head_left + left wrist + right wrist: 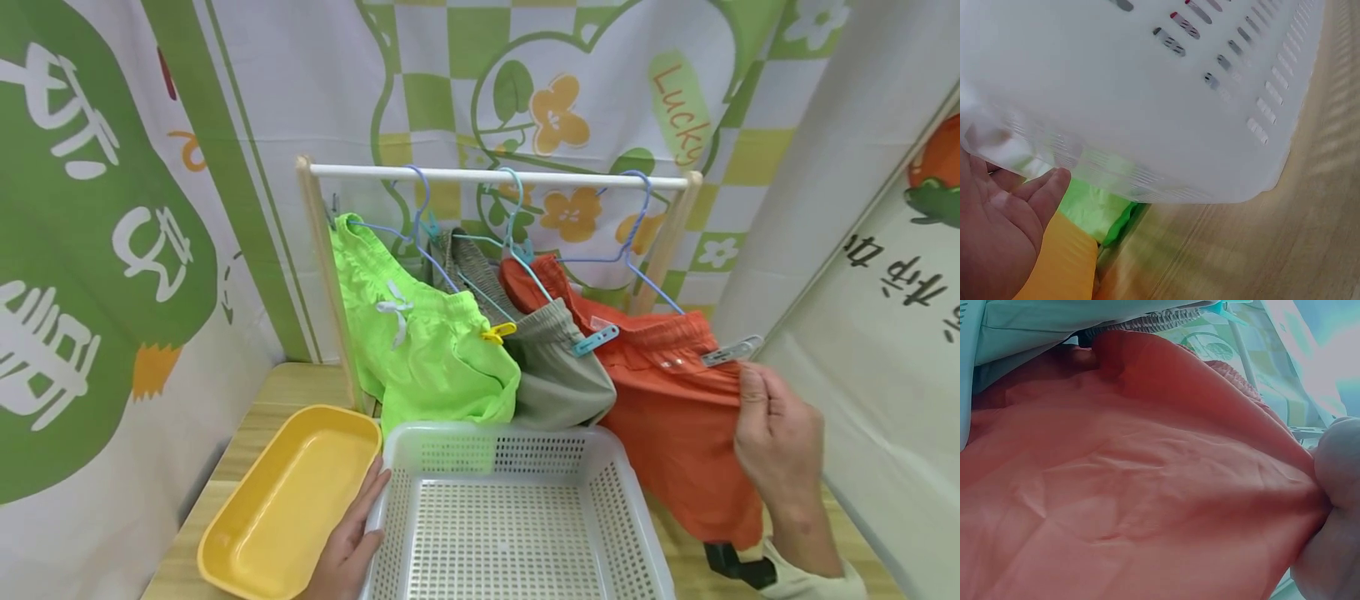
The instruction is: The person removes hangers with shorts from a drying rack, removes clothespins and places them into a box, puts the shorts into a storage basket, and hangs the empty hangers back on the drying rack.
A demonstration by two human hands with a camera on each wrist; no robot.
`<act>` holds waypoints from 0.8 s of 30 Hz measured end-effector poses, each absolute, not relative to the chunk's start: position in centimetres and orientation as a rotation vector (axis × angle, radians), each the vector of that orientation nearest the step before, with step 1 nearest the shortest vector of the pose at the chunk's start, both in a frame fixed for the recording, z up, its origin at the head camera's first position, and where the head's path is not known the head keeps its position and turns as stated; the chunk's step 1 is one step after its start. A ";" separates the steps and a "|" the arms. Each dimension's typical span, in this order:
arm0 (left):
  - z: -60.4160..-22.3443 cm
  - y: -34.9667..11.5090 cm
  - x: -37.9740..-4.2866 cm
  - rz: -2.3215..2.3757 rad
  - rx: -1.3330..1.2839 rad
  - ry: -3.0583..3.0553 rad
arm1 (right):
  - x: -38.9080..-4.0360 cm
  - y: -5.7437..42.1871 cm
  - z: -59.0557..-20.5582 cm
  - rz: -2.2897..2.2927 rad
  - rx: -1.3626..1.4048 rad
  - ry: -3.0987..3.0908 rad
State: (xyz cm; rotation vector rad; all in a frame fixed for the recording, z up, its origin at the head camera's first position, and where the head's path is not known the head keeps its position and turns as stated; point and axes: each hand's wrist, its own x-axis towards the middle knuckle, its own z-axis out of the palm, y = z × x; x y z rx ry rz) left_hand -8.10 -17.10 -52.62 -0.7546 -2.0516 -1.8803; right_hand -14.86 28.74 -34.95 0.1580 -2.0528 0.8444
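Note:
My right hand (780, 437) pinches the side edge of orange-red shorts (675, 417) just below the waistband, between thumb and fingers. The cloth is drawn taut toward that hand in the right wrist view. A grey clip (731, 352) sits on the waistband right above it, and the shorts hang from a blue hanger (637, 225). My left hand (348, 533) rests against the left rim of a white perforated basket (648, 533), fingers fairly straight. In the left wrist view its fingertips touch the rim.
A white-barred rack (480, 175) with wooden posts also carries bright green shorts (435, 358) with a yellow clip (498, 332) and grey-green shorts (558, 375) with a blue clip (596, 340). A yellow tray (300, 500) stands left of the basket. Printed curtains surround the table.

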 end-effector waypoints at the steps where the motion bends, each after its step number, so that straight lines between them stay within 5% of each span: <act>1: -52.6 -17.1 -8.1 -1.883 -0.753 -2.053 | -14.8 28.8 -34.9 0.838 0.152 -2.049; 24: -52.8 -17.2 -8.1 -1.908 -0.735 -2.048 | -14.0 30.5 -36.1 0.840 0.021 -1.942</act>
